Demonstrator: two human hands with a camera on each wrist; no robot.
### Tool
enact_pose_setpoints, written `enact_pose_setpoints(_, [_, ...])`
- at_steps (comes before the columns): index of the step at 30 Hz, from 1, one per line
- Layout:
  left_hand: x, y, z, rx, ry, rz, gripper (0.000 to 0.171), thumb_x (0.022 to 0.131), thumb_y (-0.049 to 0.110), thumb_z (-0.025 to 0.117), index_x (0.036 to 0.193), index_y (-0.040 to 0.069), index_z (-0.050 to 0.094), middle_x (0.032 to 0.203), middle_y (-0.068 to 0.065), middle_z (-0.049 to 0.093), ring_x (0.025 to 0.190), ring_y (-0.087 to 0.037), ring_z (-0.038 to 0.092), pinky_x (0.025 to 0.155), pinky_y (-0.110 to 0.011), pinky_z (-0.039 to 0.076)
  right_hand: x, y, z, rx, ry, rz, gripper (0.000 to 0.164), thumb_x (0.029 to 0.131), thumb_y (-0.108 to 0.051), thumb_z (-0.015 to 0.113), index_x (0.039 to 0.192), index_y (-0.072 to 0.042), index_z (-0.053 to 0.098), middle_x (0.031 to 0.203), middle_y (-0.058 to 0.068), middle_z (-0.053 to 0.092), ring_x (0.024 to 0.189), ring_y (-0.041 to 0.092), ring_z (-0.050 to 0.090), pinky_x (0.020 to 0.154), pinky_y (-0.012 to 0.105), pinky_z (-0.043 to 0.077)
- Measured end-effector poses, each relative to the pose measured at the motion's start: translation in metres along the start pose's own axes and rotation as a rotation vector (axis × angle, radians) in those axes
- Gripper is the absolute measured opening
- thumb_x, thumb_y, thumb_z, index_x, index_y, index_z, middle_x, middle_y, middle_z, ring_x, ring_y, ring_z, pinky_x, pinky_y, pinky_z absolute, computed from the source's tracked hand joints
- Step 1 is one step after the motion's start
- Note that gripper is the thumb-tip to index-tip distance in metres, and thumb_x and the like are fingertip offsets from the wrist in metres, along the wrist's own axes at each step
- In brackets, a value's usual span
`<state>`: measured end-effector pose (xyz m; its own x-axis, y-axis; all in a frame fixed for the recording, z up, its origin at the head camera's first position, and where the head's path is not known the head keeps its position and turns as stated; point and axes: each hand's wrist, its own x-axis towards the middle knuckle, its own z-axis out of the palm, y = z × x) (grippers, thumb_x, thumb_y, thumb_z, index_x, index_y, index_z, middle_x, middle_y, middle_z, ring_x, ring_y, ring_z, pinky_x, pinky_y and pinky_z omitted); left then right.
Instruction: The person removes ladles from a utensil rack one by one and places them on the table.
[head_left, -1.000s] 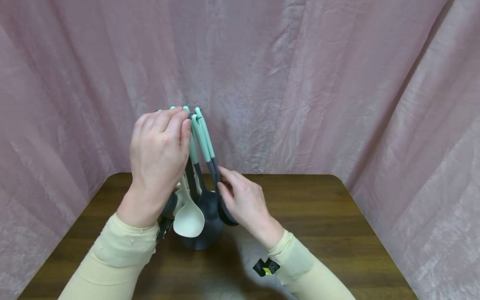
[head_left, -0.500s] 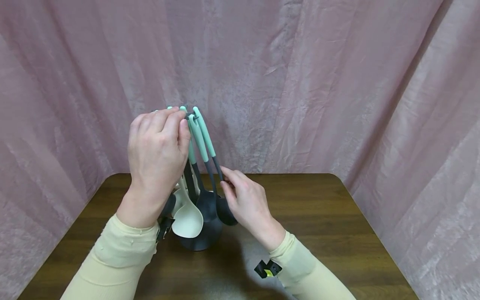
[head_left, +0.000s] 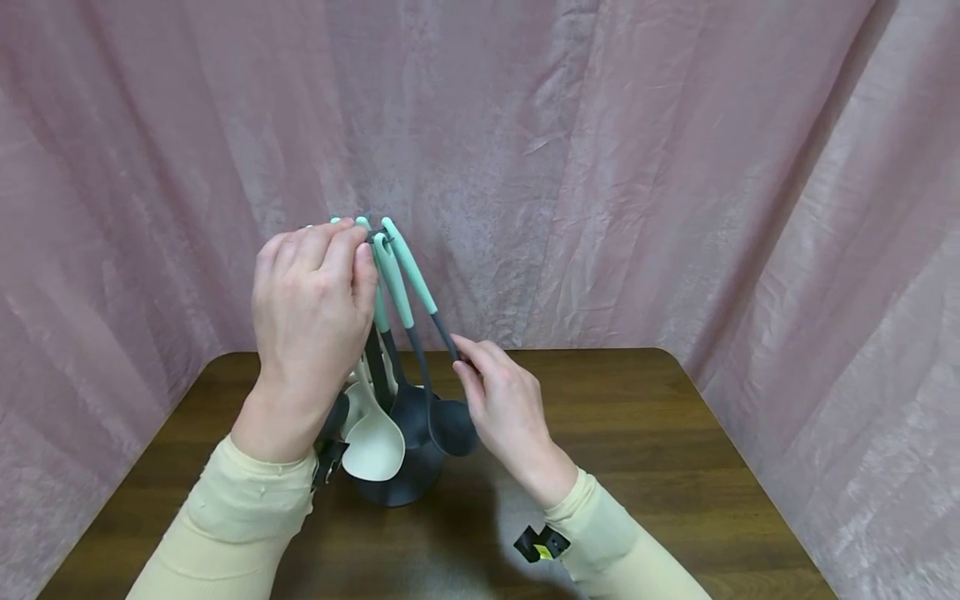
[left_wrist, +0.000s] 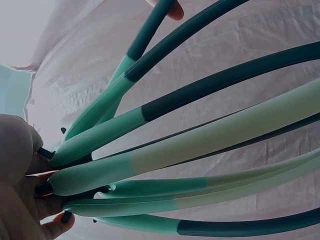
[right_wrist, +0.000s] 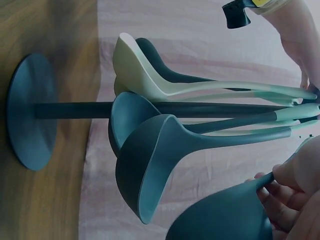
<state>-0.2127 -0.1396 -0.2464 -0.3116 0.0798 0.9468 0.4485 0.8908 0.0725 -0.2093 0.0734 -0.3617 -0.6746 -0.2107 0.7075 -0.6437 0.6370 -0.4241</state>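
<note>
A dark rotating-style utensil stand with a round base carries several kitchen utensils hung by mint-green handles. Over its top, my left hand grips the stand's hub among the hooks. My right hand pinches the dark neck of one utensil with a broad rounded head, drawn out at a slant to the right. Its mint handle still meets the top of the stand. Beside it hang a dark ladle and a cream ladle. The left fingertips show between the hooks.
The stand rests on a brown wooden table. Pink curtains enclose the back and sides. Other dark and cream utensils hang close together around the pole, partly behind the left forearm. A small black wrist device sits on the right sleeve.
My right hand has moved slightly right, swinging the pinched utensil's lower end away from the others. More of the dark ladle beside it now shows. The left hand has shifted only slightly left.
</note>
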Motion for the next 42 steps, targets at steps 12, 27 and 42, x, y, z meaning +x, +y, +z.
enact_pose_setpoints(12, [0.001,0.006,0.002,-0.004,0.005,-0.002,0.042,0.117,0.023,0.044,0.124,-0.002,0.078,0.125,-0.018,0.078,0.116,-0.043,0.071,0.11,-0.055,0.048,0.0,0.003,-0.009,0.025,-0.027,0.076,0.027,0.108,-0.013,0.074,0.134,-0.009,0.078,0.108,-0.001,0.075,0.086,0.015,0.066,0.07,0.035,0.055])
enact_pose_setpoints(27, [0.001,0.006,0.002,-0.005,0.01,-0.008,0.043,0.116,0.023,0.043,0.123,-0.002,0.078,0.125,-0.017,0.078,0.116,-0.042,0.071,0.11,-0.055,0.048,0.004,0.0,-0.009,0.111,-0.075,0.176,0.019,0.108,-0.018,0.074,0.125,-0.011,0.08,0.096,-0.006,0.069,0.085,0.013,0.063,0.074,0.035,0.054])
enact_pose_setpoints(42, [0.001,0.004,0.001,-0.013,0.008,-0.009,0.043,0.116,0.023,0.043,0.124,-0.001,0.077,0.125,-0.017,0.078,0.116,-0.044,0.07,0.11,-0.055,0.047,-0.006,0.014,-0.017,0.045,-0.048,0.187,0.016,0.105,-0.019,0.078,0.12,-0.013,0.08,0.094,-0.008,0.068,0.082,0.012,0.062,0.072,0.034,0.053])
